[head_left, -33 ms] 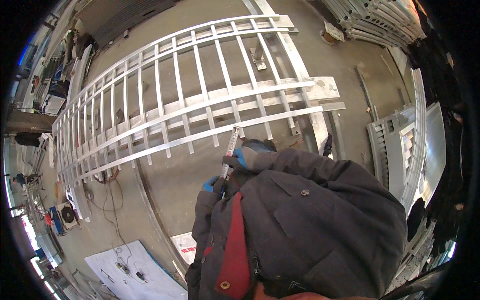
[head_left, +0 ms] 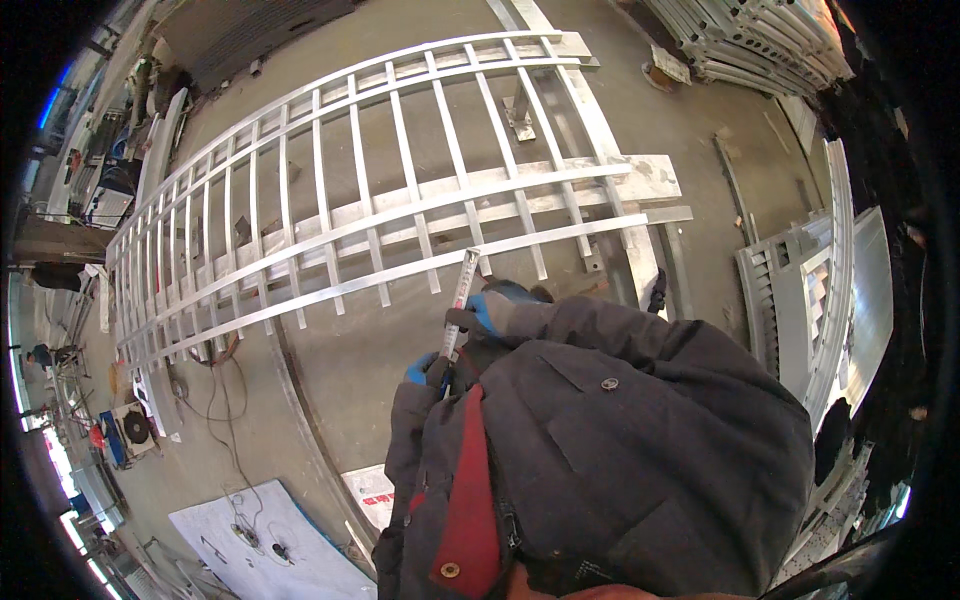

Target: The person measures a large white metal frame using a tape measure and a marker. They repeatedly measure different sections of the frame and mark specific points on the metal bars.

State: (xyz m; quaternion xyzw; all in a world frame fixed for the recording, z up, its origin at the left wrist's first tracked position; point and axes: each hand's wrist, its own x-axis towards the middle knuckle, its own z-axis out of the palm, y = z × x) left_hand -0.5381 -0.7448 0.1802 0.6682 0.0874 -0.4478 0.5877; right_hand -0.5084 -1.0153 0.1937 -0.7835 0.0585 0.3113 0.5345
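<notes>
A white tape measure [head_left: 465, 280] is stretched out in front of my chest, its end touching or overlapping the front bar of a silver metal railing [head_left: 420, 264]. My right hand [head_left: 480, 313], in a dark and blue glove, pinches the blade partway along. Closer to my body, my left hand [head_left: 425, 369], gloved alike, is closed around the lower end of the tape measure; the sleeve hides part of it. The railing has several upright bars across long, slightly curved rails, and it rests on flat metal beams [head_left: 655, 176].
Stacked metal tubes [head_left: 760, 40] stand at the far right, with slatted panels [head_left: 790, 290] beside me. A white board [head_left: 270, 545] with cables [head_left: 235, 430] near it lies at the lower left. A person [head_left: 42, 355] is at the far left edge.
</notes>
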